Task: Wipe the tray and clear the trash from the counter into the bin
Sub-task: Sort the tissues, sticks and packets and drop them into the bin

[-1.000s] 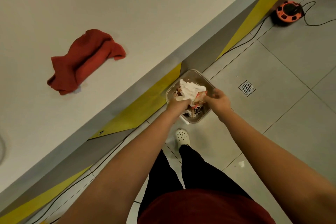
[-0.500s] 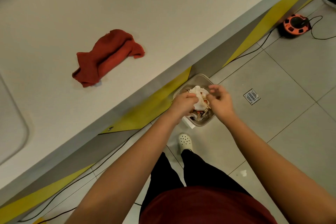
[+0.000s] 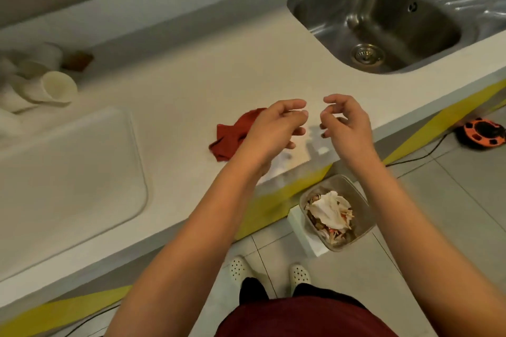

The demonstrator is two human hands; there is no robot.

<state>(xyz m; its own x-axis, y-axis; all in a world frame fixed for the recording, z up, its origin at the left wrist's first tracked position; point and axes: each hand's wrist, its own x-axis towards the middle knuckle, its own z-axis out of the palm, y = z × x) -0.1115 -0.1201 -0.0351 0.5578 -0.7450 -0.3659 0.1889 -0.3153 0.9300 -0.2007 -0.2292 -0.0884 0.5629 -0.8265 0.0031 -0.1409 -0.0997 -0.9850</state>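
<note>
In front of you the white counter [image 3: 191,85] carries a crumpled red cloth [image 3: 232,135] near its front edge, a white tray [image 3: 68,167] at the left, and some white paper cups [image 3: 46,85] lying at the far left. A steel sink [image 3: 383,22] is set into it at the right. On the tiled floor [image 3: 451,200] below stands the clear bin [image 3: 358,200] with trash [image 3: 330,210], and an orange cable reel [image 3: 480,135] lies at the right.

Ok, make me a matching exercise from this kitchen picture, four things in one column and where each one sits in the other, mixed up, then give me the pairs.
Things:
1. crumpled red cloth
2. clear plastic bin of trash
3. white paper cups
4. stainless steel sink

Places:
A. far left of the counter, some lying on their sides
B. on the floor below the counter edge
C. set into the counter at upper right
D. on the counter, partly behind the left hand

Pairs: 1-D, 2-B, 3-A, 4-C
</note>
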